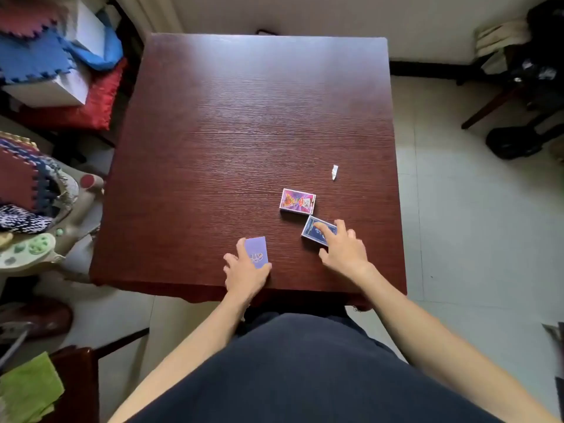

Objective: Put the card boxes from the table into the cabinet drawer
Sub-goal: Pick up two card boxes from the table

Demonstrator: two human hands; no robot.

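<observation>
Far left, off the table: stacked foam mats (33, 53) in blue and dull red, a red cushion (97, 102) under a white box (58, 90), and lower down a pale plastic toy (33, 248) with green buttons. A green cloth (29, 389) lies at the bottom left corner. The dark wooden table (244, 117) fills the middle of the view, its surface mostly bare. Left hand (245, 274) sits near the table's front edge, wrapped around the near end of a light purple card box (256, 250); thumb on the box's left side, fingers on its right side, the box pointing away from the person. Whether the box is lifted or resting on the wood, cannot tell. Grip on it looks closed and firm. To the right and a little farther out, a pink and purple card box (298, 201) lies flat on the table, untouched by either hand. Just in front of it, nearly touching its near right corner, a dark blue card box (317, 229) lies flat and turned at an angle. Right hand (343, 247) rests over this blue box, index finger laid across its top, thumb spread down at the near side, other fingers at the right end; the hand is in contact but not yet closed around the box. Beyond, right of the pink box, a small white paper scrap (334, 172) lies alone on the wood. Far right: pale tiled floor (473, 224) and dark furniture legs (488, 111). No cabinet drawer in view.
</observation>
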